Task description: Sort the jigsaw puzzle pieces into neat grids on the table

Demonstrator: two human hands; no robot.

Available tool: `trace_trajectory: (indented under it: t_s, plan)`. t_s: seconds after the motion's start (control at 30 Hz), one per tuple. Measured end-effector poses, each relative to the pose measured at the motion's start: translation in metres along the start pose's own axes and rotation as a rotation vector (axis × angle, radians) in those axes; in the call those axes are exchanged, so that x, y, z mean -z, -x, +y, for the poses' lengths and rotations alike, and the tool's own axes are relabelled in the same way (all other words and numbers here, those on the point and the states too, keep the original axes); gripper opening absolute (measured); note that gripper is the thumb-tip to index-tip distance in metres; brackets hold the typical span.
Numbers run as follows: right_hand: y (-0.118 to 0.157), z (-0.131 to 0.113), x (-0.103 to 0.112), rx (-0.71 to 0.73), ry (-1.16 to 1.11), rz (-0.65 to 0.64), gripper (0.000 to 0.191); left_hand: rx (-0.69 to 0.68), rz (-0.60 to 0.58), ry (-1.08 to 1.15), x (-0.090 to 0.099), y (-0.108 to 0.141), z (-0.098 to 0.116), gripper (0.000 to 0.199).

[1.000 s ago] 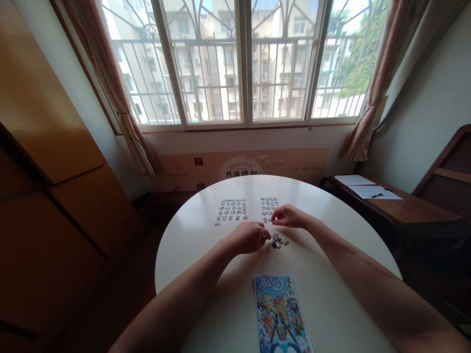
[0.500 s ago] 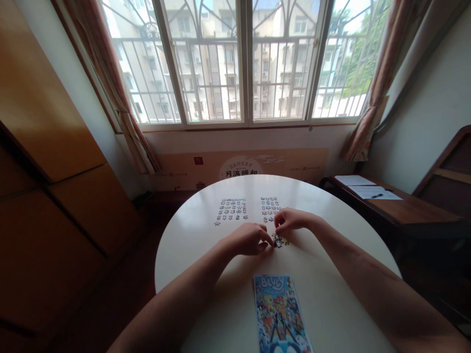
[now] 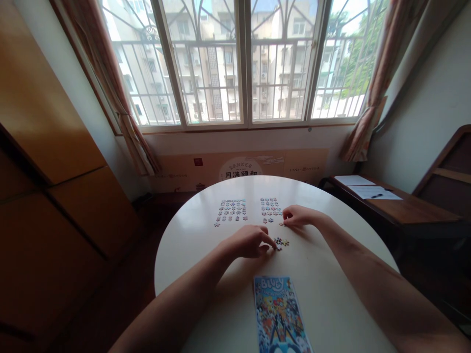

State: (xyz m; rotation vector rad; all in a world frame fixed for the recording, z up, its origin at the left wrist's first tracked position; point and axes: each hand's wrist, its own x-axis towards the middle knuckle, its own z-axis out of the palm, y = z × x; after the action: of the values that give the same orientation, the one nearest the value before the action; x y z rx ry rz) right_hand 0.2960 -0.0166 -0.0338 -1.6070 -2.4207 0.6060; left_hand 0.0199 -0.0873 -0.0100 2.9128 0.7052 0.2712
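Observation:
A small pile of jigsaw puzzle pieces point(image 3: 283, 241) lies near the middle of the white round table point(image 3: 324, 284). My left hand point(image 3: 250, 241) is at the pile's left side, its index finger stretched out onto the pieces and the thumb apart below. To the upper right, my right hand point(image 3: 300, 215) has its fingers pinched down at a puzzle piece point(image 3: 282, 224) on the tabletop. That piece is by the lower right of a block of pieces point(image 3: 270, 207) laid in rows. Another block of spaced pieces point(image 3: 232, 209) sits farther left.
A colourful Bluey picture sheet point(image 3: 281, 314) lies at the table's near side, between my forearms. On the right stands a wooden bench point(image 3: 423, 211) with papers point(image 3: 371, 191) and a dark pen on it. Beyond the table are a printed cardboard panel point(image 3: 294, 166) and a barred window.
My right hand has moved from the pile outward to the right, beside the lower edge of the right block. My left hand stays at the pile, with its index finger slightly lower.

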Motion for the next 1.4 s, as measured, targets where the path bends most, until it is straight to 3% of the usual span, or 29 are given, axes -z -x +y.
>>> trace_trajectory:
  t_s: [0.17,0.33,0.97,1.4]
  plan:
    - [0.0011,-0.0068,-0.0007,-0.018,0.072,0.045,0.02,-0.017,0.022,0.044,-0.0038,-0.0011,-0.0027,0.027]
    - [0.0019,-0.003,-0.0014,0.026,-0.02,0.073,0.026,0.016,0.037,0.039,-0.0022,-0.003,-0.0022,0.016]
    - [-0.0001,-0.0003,-0.003,0.162,-0.102,0.038,0.028,0.087,-0.003,0.023,-0.0021,-0.0064,-0.0006,0.02]
    - [0.0033,-0.0059,0.0004,0.124,-0.104,0.028,0.028,0.086,0.009,0.024,-0.0045,-0.0072,-0.0004,0.018]
